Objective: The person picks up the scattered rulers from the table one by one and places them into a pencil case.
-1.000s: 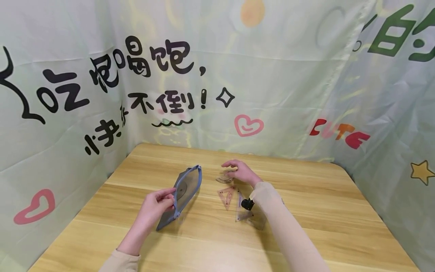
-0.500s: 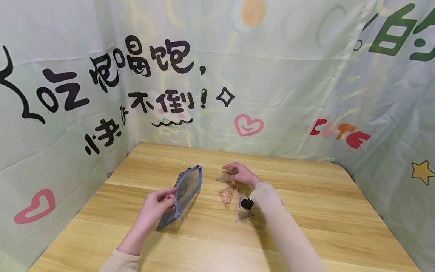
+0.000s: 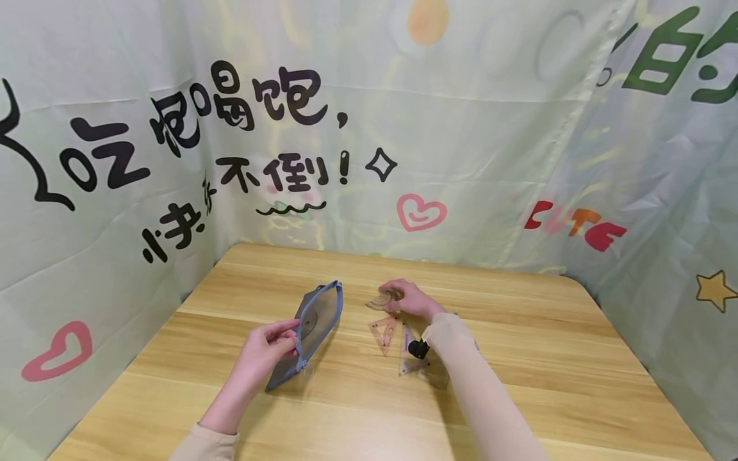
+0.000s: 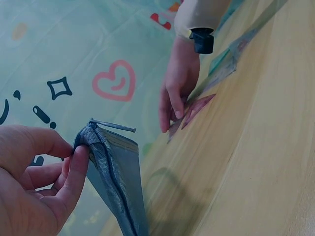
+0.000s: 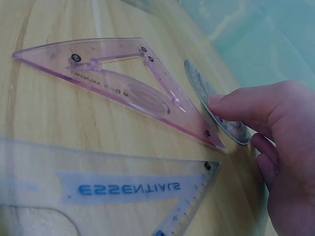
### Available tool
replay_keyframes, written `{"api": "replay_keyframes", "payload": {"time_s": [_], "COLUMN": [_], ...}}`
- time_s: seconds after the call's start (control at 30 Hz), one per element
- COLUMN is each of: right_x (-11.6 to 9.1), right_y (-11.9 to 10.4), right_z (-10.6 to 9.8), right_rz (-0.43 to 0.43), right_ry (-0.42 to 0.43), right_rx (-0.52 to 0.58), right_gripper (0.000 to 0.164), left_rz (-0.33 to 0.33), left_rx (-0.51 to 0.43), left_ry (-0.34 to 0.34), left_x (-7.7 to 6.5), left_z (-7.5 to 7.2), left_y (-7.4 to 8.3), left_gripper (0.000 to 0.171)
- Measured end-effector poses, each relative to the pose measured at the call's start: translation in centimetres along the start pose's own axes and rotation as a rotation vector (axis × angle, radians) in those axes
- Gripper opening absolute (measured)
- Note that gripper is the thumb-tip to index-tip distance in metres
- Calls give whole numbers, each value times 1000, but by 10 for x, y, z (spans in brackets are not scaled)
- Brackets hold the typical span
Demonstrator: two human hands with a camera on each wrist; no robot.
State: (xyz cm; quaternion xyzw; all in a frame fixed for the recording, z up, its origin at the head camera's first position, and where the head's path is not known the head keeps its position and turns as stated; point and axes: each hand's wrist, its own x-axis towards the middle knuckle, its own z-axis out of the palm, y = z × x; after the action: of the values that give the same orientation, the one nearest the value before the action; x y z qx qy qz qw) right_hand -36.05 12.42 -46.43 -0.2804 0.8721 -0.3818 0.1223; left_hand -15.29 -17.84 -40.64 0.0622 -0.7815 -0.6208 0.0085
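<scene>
My left hand point(image 3: 265, 346) pinches the edge of a grey zip pouch point(image 3: 324, 317) with a blue border, holding it tilted on the left side of the table with its zip side facing right. In the left wrist view, thumb and finger grip the pouch's zip end point(image 4: 91, 137). At the table's middle, my right hand point(image 3: 412, 299) pinches a clear protractor point(image 3: 377, 301). One edge of the protractor is tilted up in the right wrist view. Beside it lies a pink see-through set square point(image 5: 88, 81). A clear set square point(image 5: 128, 189) printed ESSENTIALS lies nearer, partly under the right wrist.
Another clear flat piece point(image 3: 438, 378) lies beside the right forearm, partly hidden. A black wrist camera point(image 3: 418, 348) sits at the right sleeve above the set squares. Printed fabric walls point(image 3: 478, 192) rise behind and at both sides of the wooden table point(image 3: 519, 326).
My right hand's fingers have come down and closed on the protractor, which has tilted a little. The left hand and the pouch have stayed in place.
</scene>
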Motion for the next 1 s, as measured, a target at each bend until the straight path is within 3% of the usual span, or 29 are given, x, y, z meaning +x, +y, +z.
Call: {"api": "replay_keyframes", "payload": {"time_s": [0.1, 0.33, 0.43, 0.67, 1.0], "right_x": [-1, -5, -5, -6, -12], "right_y": [1, 3, 4, 11, 11], "right_z": [0, -2, -3, -8, -11], "right_rz": [8, -73, -38, -15, 51], "right_ry": [-7, -2, -11, 1, -19], "right_rx": [27, 2, 28, -30, 11], "right_gripper": [50, 49, 50, 51, 51], "left_rz": [-2, -1, -2, 3, 5], "left_rx": [1, 1, -1, -15, -21], "left_ry": [1, 1, 2, -7, -8], "left_x": [0, -1, -1, -1, -3], "left_z": [0, 1, 1, 2, 3], "left_y": [0, 0, 0, 1, 1], "left_gripper": [40, 40, 40, 40, 40]}}
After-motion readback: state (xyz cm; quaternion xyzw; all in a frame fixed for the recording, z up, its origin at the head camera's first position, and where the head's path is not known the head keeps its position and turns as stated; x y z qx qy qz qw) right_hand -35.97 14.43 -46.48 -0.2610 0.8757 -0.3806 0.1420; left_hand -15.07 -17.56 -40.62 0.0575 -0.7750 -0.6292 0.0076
